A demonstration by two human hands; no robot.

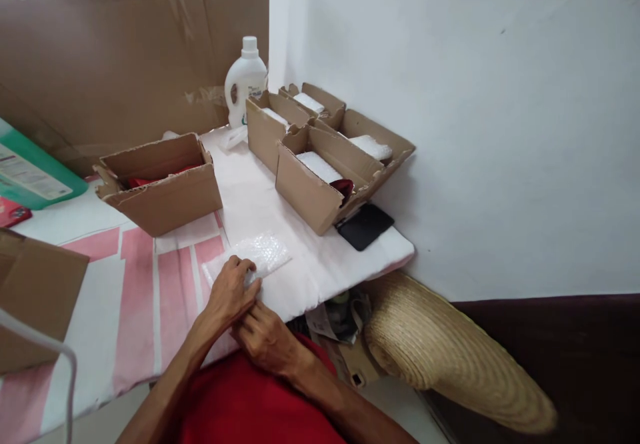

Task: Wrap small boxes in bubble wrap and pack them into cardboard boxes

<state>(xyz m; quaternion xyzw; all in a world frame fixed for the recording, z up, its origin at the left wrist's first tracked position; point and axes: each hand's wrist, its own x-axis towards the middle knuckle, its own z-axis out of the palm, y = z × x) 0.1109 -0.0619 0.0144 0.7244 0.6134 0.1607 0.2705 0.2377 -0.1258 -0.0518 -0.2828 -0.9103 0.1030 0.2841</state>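
A clear bubble-wrap sheet or pouch (267, 251) lies flat near the front edge of the cloth-covered table. Over its near end my left hand (234, 292) is closed, with the fingers curled onto the plastic. Just to the right and nearer my body, my right hand (267, 337) touches the left one, its fingers bent and pressed together by the left thumb. What the right fingers hold, if anything, is hidden beneath the hands.
An open cardboard box (185, 197) with red material inside stands behind my hands. Several boxes with bubble-wrapped items, one in front (305, 194), sit at right. Nearby are a black flat object (365, 226), a white jug (247, 84), a green container (40, 171) and a rolled straw mat (450, 357).
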